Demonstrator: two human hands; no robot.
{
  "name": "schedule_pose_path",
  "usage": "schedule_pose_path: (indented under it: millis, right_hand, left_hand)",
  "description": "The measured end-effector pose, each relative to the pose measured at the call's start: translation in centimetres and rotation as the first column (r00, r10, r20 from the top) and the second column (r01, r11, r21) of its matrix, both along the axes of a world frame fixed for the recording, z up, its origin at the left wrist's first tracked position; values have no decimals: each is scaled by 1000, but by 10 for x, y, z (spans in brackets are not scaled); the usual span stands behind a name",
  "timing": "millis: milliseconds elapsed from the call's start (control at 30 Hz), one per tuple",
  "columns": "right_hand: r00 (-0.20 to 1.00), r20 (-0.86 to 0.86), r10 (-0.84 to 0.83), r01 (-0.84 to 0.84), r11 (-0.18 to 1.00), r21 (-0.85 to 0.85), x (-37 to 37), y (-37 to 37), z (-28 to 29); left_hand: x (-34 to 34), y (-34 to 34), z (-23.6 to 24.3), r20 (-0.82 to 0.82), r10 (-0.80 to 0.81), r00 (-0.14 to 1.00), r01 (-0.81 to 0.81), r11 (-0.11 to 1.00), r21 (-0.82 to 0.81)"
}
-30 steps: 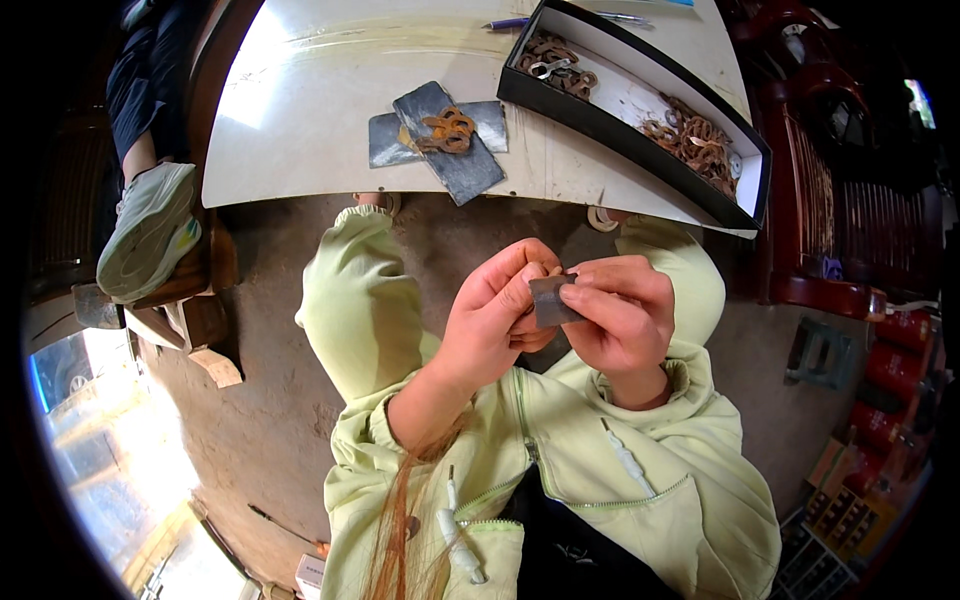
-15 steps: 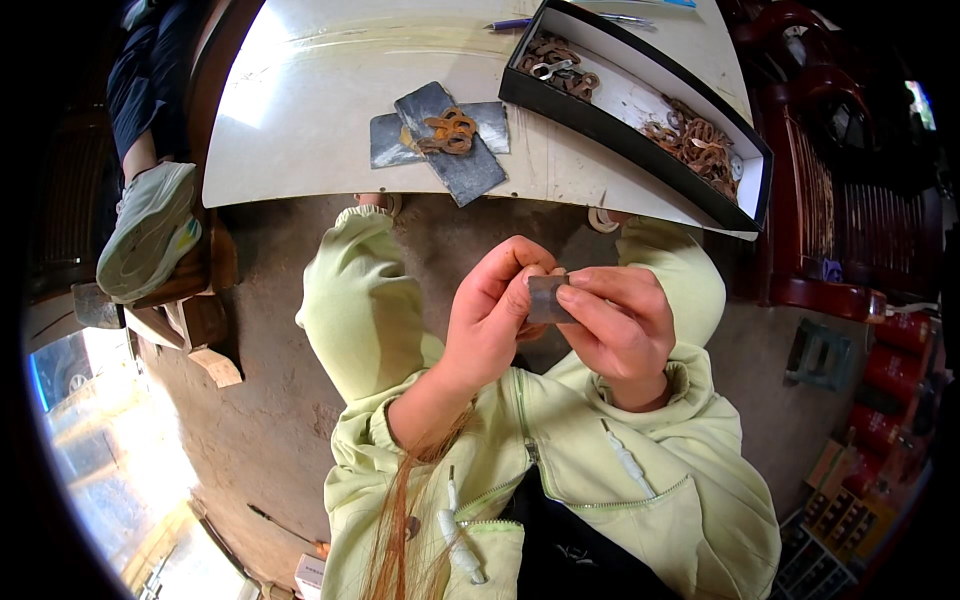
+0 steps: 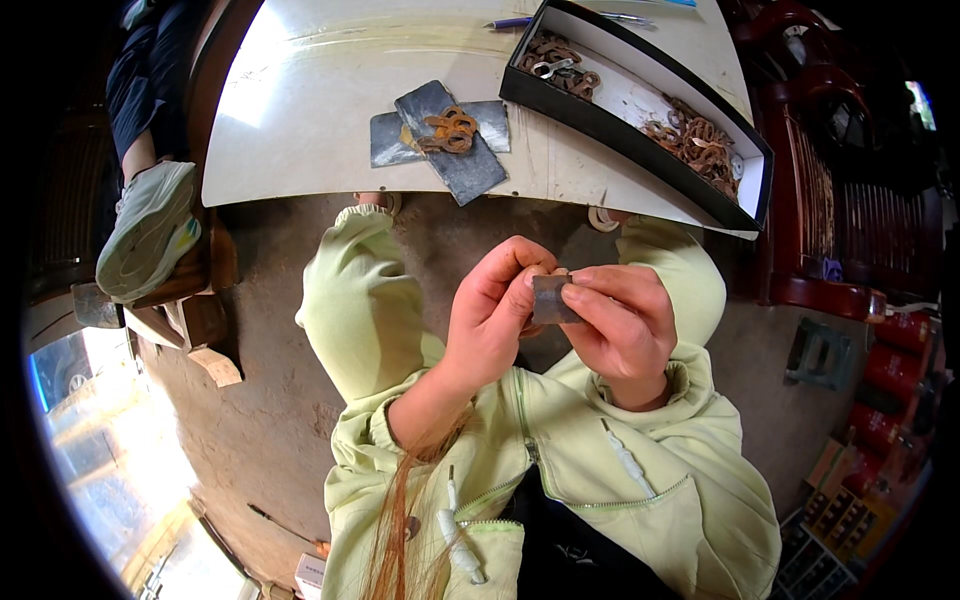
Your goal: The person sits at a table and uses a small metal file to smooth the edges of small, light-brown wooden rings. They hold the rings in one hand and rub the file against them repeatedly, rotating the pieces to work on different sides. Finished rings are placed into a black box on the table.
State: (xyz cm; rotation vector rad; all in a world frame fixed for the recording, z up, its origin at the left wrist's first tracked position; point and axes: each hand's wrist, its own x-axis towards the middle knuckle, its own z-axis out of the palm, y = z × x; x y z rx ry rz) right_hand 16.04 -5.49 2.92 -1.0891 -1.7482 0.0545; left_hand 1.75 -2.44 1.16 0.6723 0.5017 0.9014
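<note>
Above my lap, just short of the table's edge, both hands meet on a small dark grey square of sandpaper [image 3: 549, 300]. My left hand [image 3: 497, 310] pinches its left side between thumb and bent fingers. From the right, the fingertips of my right hand [image 3: 625, 315] press on its face and upper edge. Anything the fingers hold behind the square is hidden. On the white table [image 3: 320, 110], two dark grey sandpaper strips [image 3: 470, 180] lie crossed, with several rusty metal links [image 3: 452, 131] heaped on top.
A long black box [image 3: 640, 135] with a white inside holds rusty metal parts [image 3: 695, 145] in two heaps. Pens [image 3: 510, 23] lie beyond it. Another person's shoe [image 3: 150, 230] is at the left. A green stool [image 3: 820, 352] stands at the right.
The grey square has shifted very slightly to the right between my fingers, with a small move of my right hand. Things on the table have not moved.
</note>
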Motion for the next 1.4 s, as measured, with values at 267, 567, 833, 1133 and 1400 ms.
schedule_pose_path:
  millis: [267,567,833,1133,1400]
  right_hand:
    - [998,-33,54,-55,998,-40,2,-2,0]
    - [996,-64,59,-61,998,-26,2,2,3]
    - [993,-121,-4,6,1000,13,7,2,-5]
    - [992,-81,97,-97,995,4,1,-3,2]
    - [993,-90,72,-72,997,6,0,0,3]
  left_hand:
    - [4,-3,-6,-116,165,979,-132,959,250]
    - [5,-3,-8,-8,164,986,-161,976,143]
    - [-3,2,4,221,71,973,-88,994,68]
    - [-1,1,-6,153,5,988,-16,998,66]
    - [1,-1,-3,100,9,995,-20,994,105]
